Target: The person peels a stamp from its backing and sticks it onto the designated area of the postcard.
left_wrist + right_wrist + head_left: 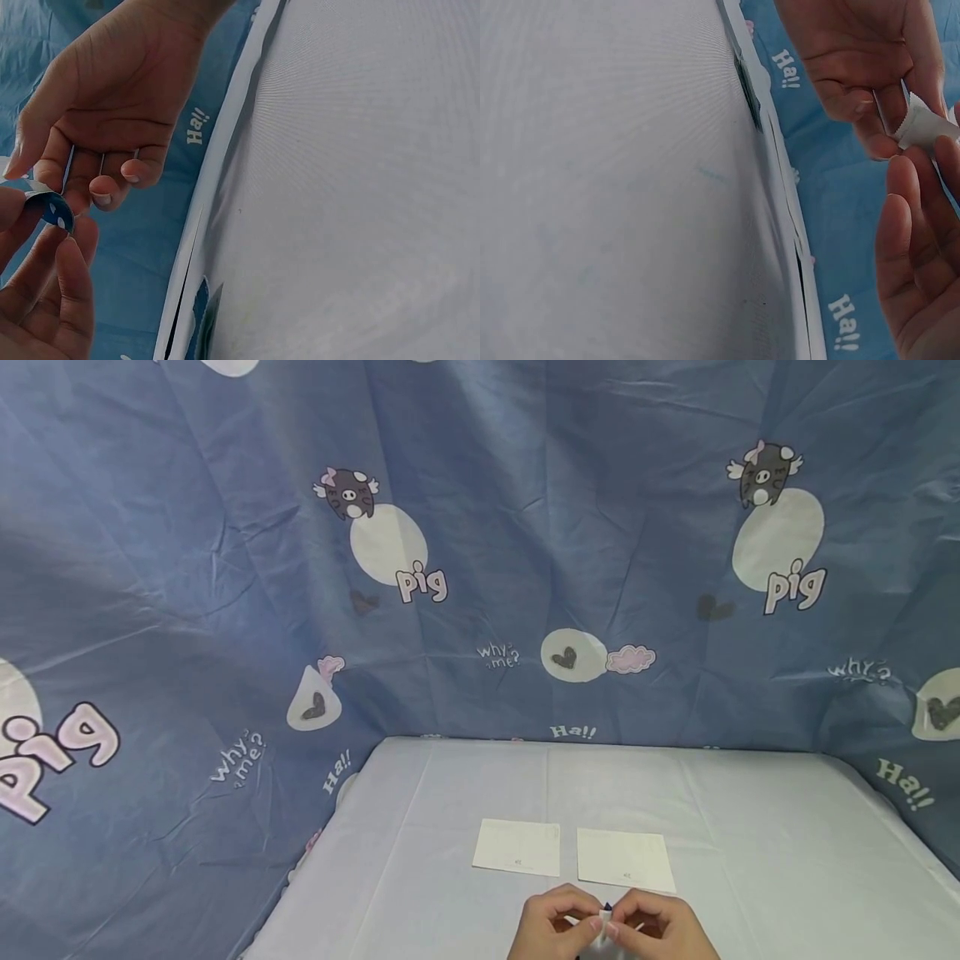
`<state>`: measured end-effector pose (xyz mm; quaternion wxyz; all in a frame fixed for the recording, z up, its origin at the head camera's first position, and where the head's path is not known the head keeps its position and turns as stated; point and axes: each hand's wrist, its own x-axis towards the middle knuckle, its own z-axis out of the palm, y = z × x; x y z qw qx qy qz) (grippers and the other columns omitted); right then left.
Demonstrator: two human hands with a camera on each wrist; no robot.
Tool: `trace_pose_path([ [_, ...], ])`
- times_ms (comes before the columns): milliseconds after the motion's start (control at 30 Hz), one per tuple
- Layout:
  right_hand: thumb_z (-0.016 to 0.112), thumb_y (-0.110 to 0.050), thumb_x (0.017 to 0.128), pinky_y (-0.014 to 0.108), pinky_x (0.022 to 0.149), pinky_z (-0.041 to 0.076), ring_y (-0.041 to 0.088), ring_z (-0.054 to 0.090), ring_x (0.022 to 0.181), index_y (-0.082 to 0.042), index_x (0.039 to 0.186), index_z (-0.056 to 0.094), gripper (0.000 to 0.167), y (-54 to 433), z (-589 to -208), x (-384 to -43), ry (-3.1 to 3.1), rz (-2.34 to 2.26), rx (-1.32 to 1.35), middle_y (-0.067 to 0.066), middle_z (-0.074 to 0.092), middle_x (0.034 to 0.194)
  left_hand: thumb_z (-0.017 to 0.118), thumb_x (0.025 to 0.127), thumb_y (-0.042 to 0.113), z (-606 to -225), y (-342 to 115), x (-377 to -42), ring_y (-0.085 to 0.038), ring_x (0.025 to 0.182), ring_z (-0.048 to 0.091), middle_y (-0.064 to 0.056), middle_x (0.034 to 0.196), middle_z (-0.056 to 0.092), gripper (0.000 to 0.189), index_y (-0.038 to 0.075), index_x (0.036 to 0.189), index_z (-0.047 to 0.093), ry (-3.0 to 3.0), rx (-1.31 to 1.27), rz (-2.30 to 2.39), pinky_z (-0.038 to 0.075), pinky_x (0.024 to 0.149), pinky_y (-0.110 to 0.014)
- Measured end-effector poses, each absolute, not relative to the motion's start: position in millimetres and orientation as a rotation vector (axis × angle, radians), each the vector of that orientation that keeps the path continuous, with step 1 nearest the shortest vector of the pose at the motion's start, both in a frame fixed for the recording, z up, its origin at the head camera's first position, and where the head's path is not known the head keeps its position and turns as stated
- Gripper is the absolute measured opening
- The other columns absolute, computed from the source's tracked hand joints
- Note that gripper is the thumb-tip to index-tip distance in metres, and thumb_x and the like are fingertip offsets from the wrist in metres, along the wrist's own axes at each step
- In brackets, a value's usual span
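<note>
Both hands meet at the near side of the white-covered table, low in the head view. My left hand (553,924) pinches one side of a small wrapper (605,915) between thumb and forefinger. On its other side, my right hand (658,927) pinches it the same way. White with a dark tip in the head view, the wrapper (926,129) shows a jagged, crimped edge in the right wrist view. From the left wrist, a blue face with white marks appears on the wrapper (57,212). Fingers cover much of it, and I cannot tell what is inside.
Two pale rectangular cards, a left card (517,847) and a right card (625,859), lie side by side beyond the hands. A blue-green strip (201,322) shows at the table edge. Patterned blue cloth (480,568) hangs behind the table (450,785) and along its left.
</note>
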<state>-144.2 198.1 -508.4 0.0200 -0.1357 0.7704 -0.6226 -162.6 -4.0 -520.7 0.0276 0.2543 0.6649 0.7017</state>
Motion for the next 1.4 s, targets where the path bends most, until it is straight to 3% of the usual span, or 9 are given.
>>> trace_pose_path([
  [233, 0.070, -0.009, 0.093, 0.033, 0.058, 0.056, 0.012, 0.062, 0.066, -0.012, 0.088, 0.071, 0.006, 199.2, -509.7, -142.7, 2.403, -1.942, -0.527, 0.002, 0.069, 0.081, 0.074, 0.090, 0.015, -518.1, -3.8, -161.6, -0.006, 0.084, 0.066, 0.004, 0.093, 0.072, 0.009, 0.009, 0.096, 0.077, 2.083, 0.715, 2.143, 0.053, 0.061, -0.018],
  [667, 0.068, -0.009, 0.095, 0.034, 0.060, 0.057, 0.018, 0.065, 0.066, -0.011, 0.089, 0.072, 0.007, 200.1, -508.5, -143.1, 2.376, -1.937, -0.522, 0.005, 0.070, 0.082, 0.072, 0.090, 0.008, -511.2, -4.3, -159.1, -0.006, 0.082, 0.067, 0.008, 0.093, 0.071, 0.008, 0.003, 0.094, 0.076, 2.082, 0.685, 2.139, 0.053, 0.063, -0.019],
  [933, 0.069, -0.009, 0.094, 0.033, 0.063, 0.057, 0.019, 0.066, 0.068, -0.010, 0.089, 0.071, 0.006, 201.2, -507.8, -143.5, 2.360, -1.948, -0.521, 0.006, 0.070, 0.082, 0.073, 0.090, 0.012, -512.6, -6.2, -161.0, -0.006, 0.083, 0.067, -0.001, 0.093, 0.072, 0.009, 0.005, 0.095, 0.075, 2.086, 0.692, 2.141, 0.056, 0.066, -0.023],
  [1200, 0.068, -0.008, 0.095, 0.032, 0.063, 0.057, 0.017, 0.065, 0.067, -0.009, 0.089, 0.071, 0.006, 203.0, -507.4, -144.3, 2.355, -1.966, -0.570, 0.005, 0.069, 0.079, 0.072, 0.091, 0.011, -514.3, -6.6, -161.4, -0.008, 0.083, 0.068, 0.001, 0.094, 0.071, 0.009, 0.004, 0.096, 0.075, 2.078, 0.703, 2.159, 0.057, 0.066, -0.024],
  [1400, 0.067, -0.009, 0.096, 0.035, 0.061, 0.058, 0.023, 0.066, 0.066, -0.010, 0.088, 0.071, 0.009, 204.1, -510.3, -145.5, 2.409, -1.961, -0.600, 0.004, 0.069, 0.077, 0.072, 0.090, 0.010, -512.7, -5.8, -160.7, -0.009, 0.084, 0.067, 0.000, 0.093, 0.071, 0.010, 0.002, 0.094, 0.075, 2.068, 0.667, 2.167, 0.056, 0.065, -0.023],
])
